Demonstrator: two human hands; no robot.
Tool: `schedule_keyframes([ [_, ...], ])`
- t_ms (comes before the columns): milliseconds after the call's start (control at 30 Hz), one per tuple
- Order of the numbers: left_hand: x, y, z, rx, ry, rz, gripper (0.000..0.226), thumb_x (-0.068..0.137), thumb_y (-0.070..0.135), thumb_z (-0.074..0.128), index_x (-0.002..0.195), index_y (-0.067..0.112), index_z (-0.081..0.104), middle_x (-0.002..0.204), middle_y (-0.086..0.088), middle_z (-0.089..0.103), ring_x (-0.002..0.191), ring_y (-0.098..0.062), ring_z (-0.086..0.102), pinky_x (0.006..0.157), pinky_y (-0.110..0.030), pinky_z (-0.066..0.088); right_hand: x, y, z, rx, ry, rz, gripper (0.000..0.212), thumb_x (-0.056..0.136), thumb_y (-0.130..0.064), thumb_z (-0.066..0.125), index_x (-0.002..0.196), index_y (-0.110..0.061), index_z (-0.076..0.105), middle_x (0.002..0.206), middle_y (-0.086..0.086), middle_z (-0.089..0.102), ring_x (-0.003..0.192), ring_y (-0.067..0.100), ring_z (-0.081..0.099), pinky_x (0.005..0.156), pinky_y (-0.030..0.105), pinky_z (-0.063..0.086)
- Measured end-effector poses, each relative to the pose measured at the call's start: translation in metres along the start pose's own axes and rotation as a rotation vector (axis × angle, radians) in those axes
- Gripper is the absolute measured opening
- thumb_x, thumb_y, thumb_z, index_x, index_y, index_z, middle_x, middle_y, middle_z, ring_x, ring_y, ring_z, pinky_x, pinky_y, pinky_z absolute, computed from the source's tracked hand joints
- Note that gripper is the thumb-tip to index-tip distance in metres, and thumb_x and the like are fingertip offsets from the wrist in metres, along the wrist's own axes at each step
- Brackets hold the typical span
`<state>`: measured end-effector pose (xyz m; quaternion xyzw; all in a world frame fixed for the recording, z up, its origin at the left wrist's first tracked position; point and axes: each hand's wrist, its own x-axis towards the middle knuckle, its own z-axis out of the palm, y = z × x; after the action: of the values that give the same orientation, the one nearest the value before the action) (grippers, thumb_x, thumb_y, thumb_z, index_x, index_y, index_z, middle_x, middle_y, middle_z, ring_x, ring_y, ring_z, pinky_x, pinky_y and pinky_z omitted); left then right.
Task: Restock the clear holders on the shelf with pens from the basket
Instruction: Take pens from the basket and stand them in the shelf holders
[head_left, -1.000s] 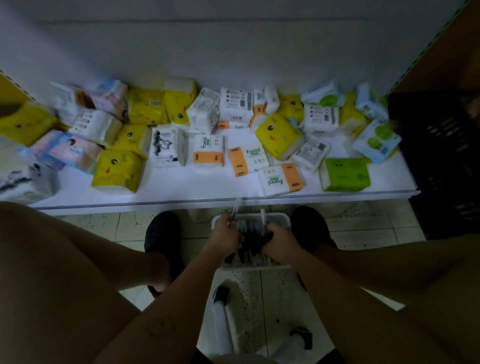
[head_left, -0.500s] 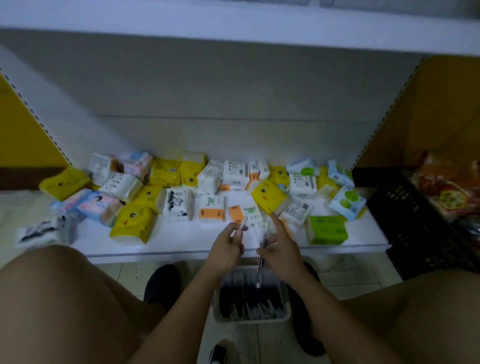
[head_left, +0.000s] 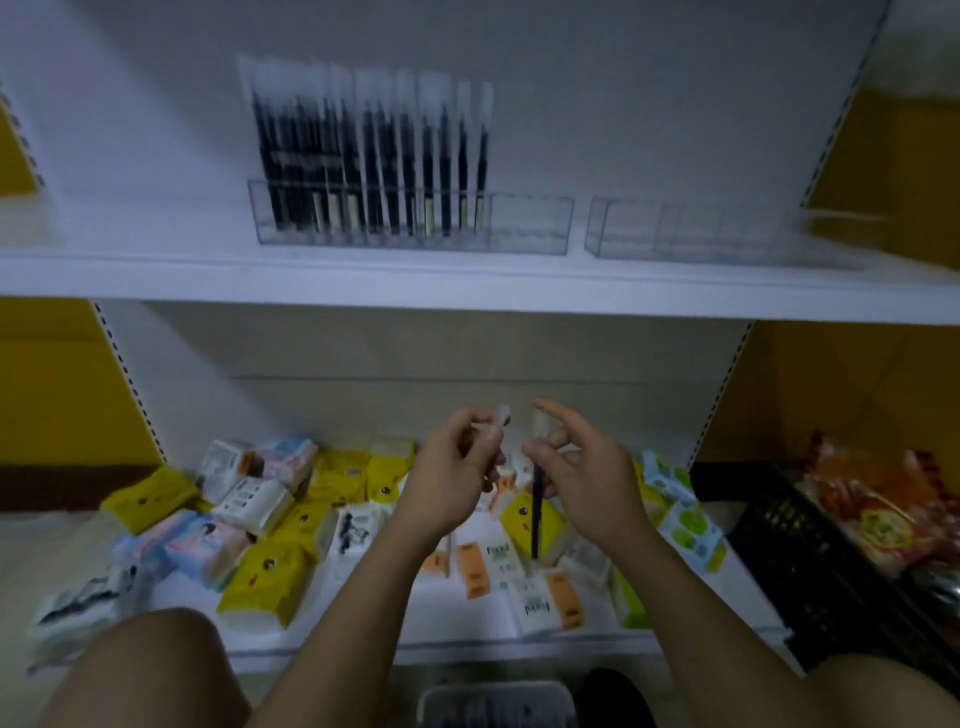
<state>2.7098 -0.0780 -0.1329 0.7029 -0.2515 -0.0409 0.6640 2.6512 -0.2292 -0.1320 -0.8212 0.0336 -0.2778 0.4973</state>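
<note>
Head view, person crouched before a white shelving unit. Both hands are raised at centre frame, close together but apart. The right hand (head_left: 592, 467) pinches the upper end of a dark pen (head_left: 535, 519) between thumb and a curled finger, forefinger extended; the pen hangs with its long axis near vertical, tip down. The left hand (head_left: 449, 470) is curled round a second item with a pale, clear top, probably a capped pen (head_left: 502, 415), though blur hides its shaft. The targets lie straight above the hands, on the upper shelf (head_left: 467, 283). The left clear holder (head_left: 530, 228) carries a row of upright stocked pens (head_left: 363, 156) across most of its width, with its end compartment at the right apparently free. The right clear holder (head_left: 701, 228), just beside it, appears to hold nothing. The right hand is judged the nearer to the free slots, and its pen is already aligned with the upright row, so the coming move is chiefly a lift up and slightly right. The basket (head_left: 431, 701) sits at bottom centre, on the floor below the hands. The lower shelf (head_left: 457, 613) bears scattered tissue packs (head_left: 265, 577); a black crate (head_left: 789, 551) with snack packets (head_left: 878, 519) stands at lower right. Lighting is dim.
</note>
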Motion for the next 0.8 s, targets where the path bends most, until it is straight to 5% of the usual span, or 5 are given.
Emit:
schedule_keyframes([
  [133,0.007,0.048,-0.007,-0.085,-0.019,0.063,0.008,0.095,0.014,0.057,0.095,0.016,0.065,0.075,0.001,0.062,0.067,-0.01,0.063,0.067,-0.035,0.06,0.011,-0.04,-0.016,0.012,0.02,-0.078,0.041,0.083,-0.025,0.073,0.102,-0.056,0.055,0.074,-0.011,0.063,0.063,0.009,0.066,0.062,0.04,0.057],
  [300,0.01,0.097,-0.019,-0.125,-0.002,0.162,0.01,0.089,0.014,0.065,0.096,0.009,0.069,0.079,-0.004,0.07,0.076,-0.016,0.069,0.073,-0.035,0.06,0.027,-0.086,-0.034,0.099,0.076,-0.157,0.037,0.081,-0.019,0.076,0.094,-0.05,0.059,0.086,-0.015,0.06,0.062,0.011,0.065,0.054,0.04,0.057],
  [500,0.026,0.152,-0.024,0.082,-0.02,0.304,0.029,0.094,0.014,0.06,0.121,0.026,0.062,0.085,0.0,0.074,0.079,-0.012,0.072,0.07,-0.027,0.059,0.05,-0.134,-0.049,0.102,0.07,-0.233,0.036,0.076,-0.023,0.08,0.094,-0.05,0.063,0.075,-0.016,0.063,0.062,0.008,0.065,0.055,0.017,0.049],
  [800,0.066,0.206,-0.047,0.238,0.088,0.408,0.028,0.085,0.013,0.071,0.107,0.03,0.07,0.098,0.003,0.07,0.088,-0.01,0.069,0.082,-0.036,0.059,0.099,-0.176,-0.056,0.194,0.073,-0.333,0.032,0.083,-0.011,0.073,0.095,-0.04,0.067,0.075,0.001,0.067,0.068,0.018,0.068,0.045,0.024,0.05],
])
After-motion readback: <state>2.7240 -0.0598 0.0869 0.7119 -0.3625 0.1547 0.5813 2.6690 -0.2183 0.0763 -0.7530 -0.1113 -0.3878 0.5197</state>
